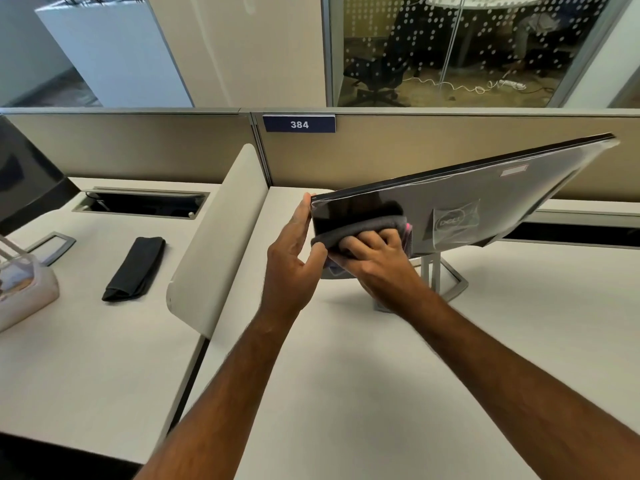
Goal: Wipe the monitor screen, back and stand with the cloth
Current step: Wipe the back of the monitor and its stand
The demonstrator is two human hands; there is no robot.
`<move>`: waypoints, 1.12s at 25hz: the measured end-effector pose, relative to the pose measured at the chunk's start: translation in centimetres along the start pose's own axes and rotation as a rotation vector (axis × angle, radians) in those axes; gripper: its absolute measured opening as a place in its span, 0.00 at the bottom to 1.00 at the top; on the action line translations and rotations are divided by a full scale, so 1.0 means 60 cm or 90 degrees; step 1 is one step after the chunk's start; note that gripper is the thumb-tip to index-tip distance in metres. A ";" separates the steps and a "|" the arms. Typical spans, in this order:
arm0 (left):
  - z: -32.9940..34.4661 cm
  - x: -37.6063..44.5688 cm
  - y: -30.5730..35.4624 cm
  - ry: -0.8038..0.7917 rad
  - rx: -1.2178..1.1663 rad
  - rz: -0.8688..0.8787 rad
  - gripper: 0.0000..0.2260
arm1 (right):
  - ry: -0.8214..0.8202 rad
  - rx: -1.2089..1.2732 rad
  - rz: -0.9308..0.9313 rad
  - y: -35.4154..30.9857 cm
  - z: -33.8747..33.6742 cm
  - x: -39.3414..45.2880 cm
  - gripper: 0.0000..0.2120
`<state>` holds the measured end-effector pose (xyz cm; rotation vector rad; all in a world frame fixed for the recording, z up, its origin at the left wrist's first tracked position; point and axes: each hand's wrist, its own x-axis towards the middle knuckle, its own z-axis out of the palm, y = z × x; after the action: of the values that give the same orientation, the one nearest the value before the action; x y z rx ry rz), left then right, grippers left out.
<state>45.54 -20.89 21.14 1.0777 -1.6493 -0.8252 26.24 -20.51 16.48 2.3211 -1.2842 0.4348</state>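
Grey cloth (360, 230), folded into a thick pad, is pressed flat against the back of the monitor (485, 202) near its left end, with a bit of pink showing at the pad's right edge. The right hand (375, 252) grasps the cloth, its fingers spread over the fabric and pushing it onto the glossy dark panel. The left hand (294, 251) holds the monitor's left edge, thumb towards the near side and fingertips reaching up along the edge, so it is closed on the monitor rather than loose.

The monitor is turned with its back facing the camera and sits tilted, its right end higher and farther away than its left. A logo plate under clear plastic film sits near the middle of the back, and a small pinkish label lies near the top right. Under it the silver stand (446, 278) rests on the pale desk (381, 375), partly hidden by the right wrist.

A curved white divider (221, 244) separates this desk from the neighbouring one on the left, where a folded black cloth (136, 268) lies flat, well apart from the hands. Behind the desks runs a beige partition carrying a blue number sign (299, 124) marked 384
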 end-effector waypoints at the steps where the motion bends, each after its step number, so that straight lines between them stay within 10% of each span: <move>1: -0.001 0.000 -0.001 -0.001 0.004 0.001 0.31 | -0.025 0.000 0.004 -0.002 0.006 -0.009 0.29; 9: -0.002 -0.007 0.008 -0.014 -0.013 0.015 0.31 | 0.078 0.005 0.035 -0.007 -0.047 0.026 0.20; 17: -0.010 -0.001 0.001 -0.012 0.039 0.036 0.29 | -0.075 0.022 0.039 -0.010 0.016 -0.028 0.34; 22: -0.001 -0.003 0.008 0.013 0.000 0.024 0.29 | 0.125 0.017 0.127 0.068 -0.059 -0.024 0.13; 28: 0.003 0.003 -0.002 0.020 0.000 0.019 0.29 | 0.104 0.061 0.029 0.030 -0.015 0.009 0.18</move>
<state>45.35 -21.07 21.05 1.0585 -1.6356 -0.7850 24.94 -21.28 17.93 2.2830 -1.2630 0.6999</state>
